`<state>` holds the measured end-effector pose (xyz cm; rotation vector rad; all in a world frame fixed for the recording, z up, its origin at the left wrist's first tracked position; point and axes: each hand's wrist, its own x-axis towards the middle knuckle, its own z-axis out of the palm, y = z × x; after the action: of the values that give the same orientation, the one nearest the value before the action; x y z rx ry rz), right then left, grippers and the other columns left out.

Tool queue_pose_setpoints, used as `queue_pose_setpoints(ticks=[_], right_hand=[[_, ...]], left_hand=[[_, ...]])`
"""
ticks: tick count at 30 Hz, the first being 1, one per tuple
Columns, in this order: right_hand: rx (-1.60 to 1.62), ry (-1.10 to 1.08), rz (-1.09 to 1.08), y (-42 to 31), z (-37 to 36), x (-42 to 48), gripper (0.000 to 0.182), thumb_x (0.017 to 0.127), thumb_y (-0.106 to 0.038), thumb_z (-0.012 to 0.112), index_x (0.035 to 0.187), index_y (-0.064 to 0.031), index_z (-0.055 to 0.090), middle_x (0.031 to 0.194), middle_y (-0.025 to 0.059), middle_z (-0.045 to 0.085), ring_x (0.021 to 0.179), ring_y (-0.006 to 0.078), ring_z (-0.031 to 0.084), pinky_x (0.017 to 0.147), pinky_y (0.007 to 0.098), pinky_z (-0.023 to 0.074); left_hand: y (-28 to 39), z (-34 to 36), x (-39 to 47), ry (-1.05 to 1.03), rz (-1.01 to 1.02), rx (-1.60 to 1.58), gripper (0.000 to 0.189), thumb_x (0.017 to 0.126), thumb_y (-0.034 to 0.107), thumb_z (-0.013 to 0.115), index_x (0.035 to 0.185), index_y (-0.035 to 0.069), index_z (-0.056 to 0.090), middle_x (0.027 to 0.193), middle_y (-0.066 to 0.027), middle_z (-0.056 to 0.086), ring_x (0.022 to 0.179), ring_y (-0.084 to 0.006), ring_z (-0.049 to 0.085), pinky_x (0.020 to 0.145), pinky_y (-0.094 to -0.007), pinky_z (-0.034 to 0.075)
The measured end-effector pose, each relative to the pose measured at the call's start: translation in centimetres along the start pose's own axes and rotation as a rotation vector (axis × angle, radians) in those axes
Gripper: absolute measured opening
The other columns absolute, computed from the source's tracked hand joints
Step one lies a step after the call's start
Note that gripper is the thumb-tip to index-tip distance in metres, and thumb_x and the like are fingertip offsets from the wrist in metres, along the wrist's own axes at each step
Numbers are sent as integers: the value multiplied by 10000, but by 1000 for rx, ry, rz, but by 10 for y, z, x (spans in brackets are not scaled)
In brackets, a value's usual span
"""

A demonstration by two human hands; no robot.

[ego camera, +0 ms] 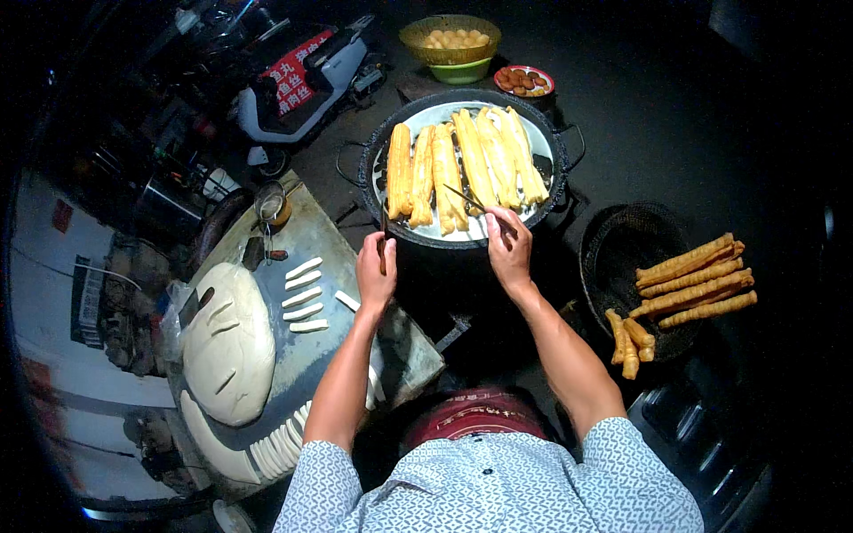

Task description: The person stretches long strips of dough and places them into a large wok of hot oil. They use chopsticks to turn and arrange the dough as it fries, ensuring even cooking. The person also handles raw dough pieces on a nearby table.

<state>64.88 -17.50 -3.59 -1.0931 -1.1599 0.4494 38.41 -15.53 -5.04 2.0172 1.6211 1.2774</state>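
A wide two-handled wok (366,180) of bubbling oil holds several long fried dough sticks (423,174), lying side by side, golden at the left and paler at the right. My left hand (376,270) grips a dark thin stick, pointing up over the wok's near left rim. In my right hand (509,246) are dark chopsticks (466,198), their tips over the dough sticks near the middle. Whether the tips touch the dough I cannot tell. Below and left of the wok, raw dough strips (303,295) rest on a work table (333,246).
The table also bears a large dough mass (230,346), cut dough and a strainer (270,203). Browned dough sticks (693,276) lie on a mesh basket (590,266) at right. Beyond the wok stand a basket of round items (456,40) and a plate of browned pieces (524,81); a scooter (300,86) is upper left.
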Motion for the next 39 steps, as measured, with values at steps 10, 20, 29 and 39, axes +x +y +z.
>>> queue_pose_setpoints(ticks=[10,20,29,39], right_hand=[[-69,38,187,24,40,24,189,1035,-165,668,1115,-1,719,940,19,699,846,84,619,744,257,507],[-306,14,192,36,51,37,206,1010,-188,694,1114,-14,734,913,52,743,776,116,667,669,265,516],[-636,-554,-419,6,69,34,170,914,-27,674,1078,-48,633,984,139,678,943,369,695,793,444,582],[-474,-628,-440,9,39,62,201,910,-27,714,1092,-31,628,1047,157,693,963,377,700,827,429,586]], left_hand=[[-42,-14,30,-165,-65,-131,234,1019,261,650,1066,31,644,728,-103,631,613,-172,567,592,-345,451],[-39,-57,32,-183,-46,-255,201,1017,192,613,1051,-6,619,815,-192,671,746,-333,677,685,-425,508],[-36,-34,28,-152,-51,-212,198,1010,200,628,1072,11,623,865,-202,692,804,-379,683,728,-476,524],[-10,-42,30,-218,-64,-218,194,1013,192,627,1083,11,630,739,-118,628,647,-228,589,612,-373,462]])
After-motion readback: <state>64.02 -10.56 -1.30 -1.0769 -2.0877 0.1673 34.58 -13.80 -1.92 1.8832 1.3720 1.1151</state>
